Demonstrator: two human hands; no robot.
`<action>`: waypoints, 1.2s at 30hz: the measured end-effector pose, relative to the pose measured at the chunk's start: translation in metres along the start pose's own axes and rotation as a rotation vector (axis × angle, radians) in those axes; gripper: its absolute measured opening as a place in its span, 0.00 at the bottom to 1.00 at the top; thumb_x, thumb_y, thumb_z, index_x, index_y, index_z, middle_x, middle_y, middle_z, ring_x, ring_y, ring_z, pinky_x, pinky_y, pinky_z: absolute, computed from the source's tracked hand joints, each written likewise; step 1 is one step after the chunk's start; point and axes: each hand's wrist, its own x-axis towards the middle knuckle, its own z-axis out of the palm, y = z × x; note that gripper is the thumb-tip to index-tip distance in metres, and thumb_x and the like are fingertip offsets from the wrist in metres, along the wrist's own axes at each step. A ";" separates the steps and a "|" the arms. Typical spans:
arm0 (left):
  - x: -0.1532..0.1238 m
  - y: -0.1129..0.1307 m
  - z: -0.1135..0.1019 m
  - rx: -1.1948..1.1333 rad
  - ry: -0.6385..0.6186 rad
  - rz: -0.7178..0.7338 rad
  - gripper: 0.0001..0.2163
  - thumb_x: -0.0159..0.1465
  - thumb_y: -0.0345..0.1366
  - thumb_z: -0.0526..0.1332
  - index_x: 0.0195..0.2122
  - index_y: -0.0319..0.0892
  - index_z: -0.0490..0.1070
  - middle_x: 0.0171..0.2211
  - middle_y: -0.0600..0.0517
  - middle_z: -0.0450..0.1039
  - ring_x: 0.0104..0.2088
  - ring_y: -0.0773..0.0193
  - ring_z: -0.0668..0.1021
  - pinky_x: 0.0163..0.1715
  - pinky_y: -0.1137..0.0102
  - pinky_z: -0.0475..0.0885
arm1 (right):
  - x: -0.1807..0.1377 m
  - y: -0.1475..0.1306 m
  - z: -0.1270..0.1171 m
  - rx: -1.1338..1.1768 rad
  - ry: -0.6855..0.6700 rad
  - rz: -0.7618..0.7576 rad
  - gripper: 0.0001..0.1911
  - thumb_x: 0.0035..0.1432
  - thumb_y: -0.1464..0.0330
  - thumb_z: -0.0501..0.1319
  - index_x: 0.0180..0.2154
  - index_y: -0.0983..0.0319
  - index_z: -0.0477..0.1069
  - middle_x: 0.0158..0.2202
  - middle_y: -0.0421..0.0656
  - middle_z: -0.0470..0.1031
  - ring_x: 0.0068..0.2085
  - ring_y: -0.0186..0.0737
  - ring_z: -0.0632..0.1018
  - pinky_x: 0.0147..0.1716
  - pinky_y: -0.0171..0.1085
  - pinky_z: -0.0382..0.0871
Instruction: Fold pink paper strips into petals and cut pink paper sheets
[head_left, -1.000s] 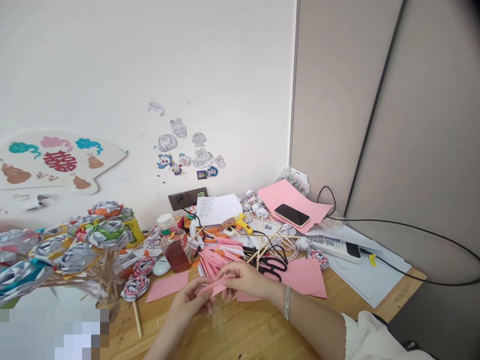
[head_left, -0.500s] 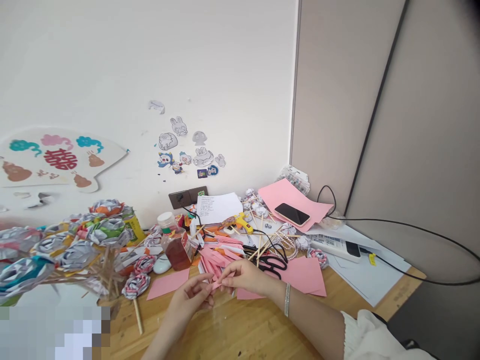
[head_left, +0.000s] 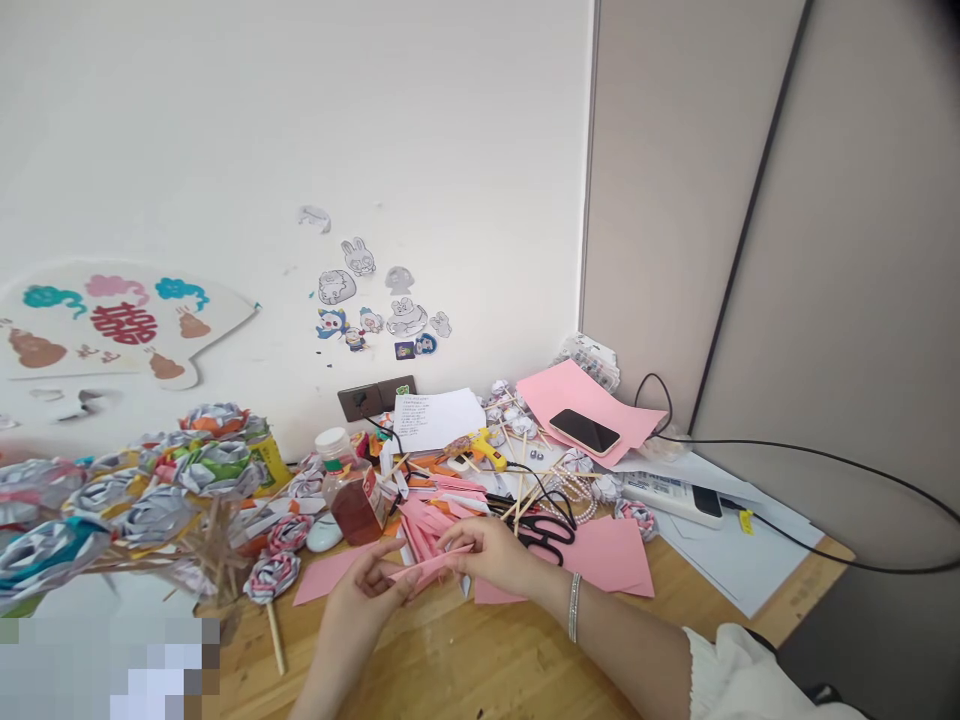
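Note:
Between my hands, over the front of the wooden table (head_left: 480, 670), stretches a narrow pink paper strip (head_left: 431, 568). My left hand (head_left: 371, 590) pinches its left end between thumb and fingers. The right end is gripped by my right hand (head_left: 487, 555), which has a silvery bracelet at the wrist. Just behind the hands lies a heap of pink paper strips (head_left: 427, 525). Black-handled scissors (head_left: 546, 535) rest right of the heap, partly over pink paper sheets (head_left: 611, 560). Left of my left hand is a flat pink sheet (head_left: 334, 575).
A bottle of reddish liquid (head_left: 352, 500) stands behind my left hand. Paper flowers (head_left: 161, 500) on sticks crowd the left side. Farther back are a yellow glue gun (head_left: 489, 450), a phone (head_left: 585, 430) on pink paper and a power strip (head_left: 671, 497) with black cables.
My hands have drawn slightly apart, and more of the pink strip shows stretched between them. My left hand has shifted a little left.

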 end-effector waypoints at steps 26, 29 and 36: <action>0.000 -0.001 0.000 -0.074 0.013 -0.114 0.17 0.37 0.49 0.66 0.17 0.39 0.70 0.13 0.55 0.71 0.18 0.66 0.72 0.23 0.72 0.69 | -0.002 -0.009 0.003 0.059 0.029 -0.020 0.18 0.45 0.57 0.60 0.34 0.64 0.70 0.27 0.42 0.71 0.26 0.35 0.73 0.28 0.35 0.67; 0.001 -0.006 0.003 -0.130 -0.011 -0.101 0.17 0.36 0.48 0.68 0.20 0.39 0.72 0.15 0.55 0.72 0.20 0.66 0.73 0.24 0.72 0.69 | -0.001 -0.003 0.005 0.104 0.051 -0.021 0.17 0.46 0.58 0.61 0.34 0.64 0.69 0.27 0.41 0.71 0.25 0.34 0.73 0.27 0.35 0.67; 0.004 -0.020 0.003 -0.112 -0.093 -0.064 0.17 0.45 0.51 0.62 0.19 0.39 0.70 0.16 0.55 0.69 0.20 0.68 0.70 0.22 0.74 0.65 | -0.008 0.001 0.013 0.011 -0.051 0.014 0.15 0.52 0.60 0.55 0.38 0.62 0.68 0.27 0.41 0.71 0.26 0.34 0.72 0.24 0.31 0.65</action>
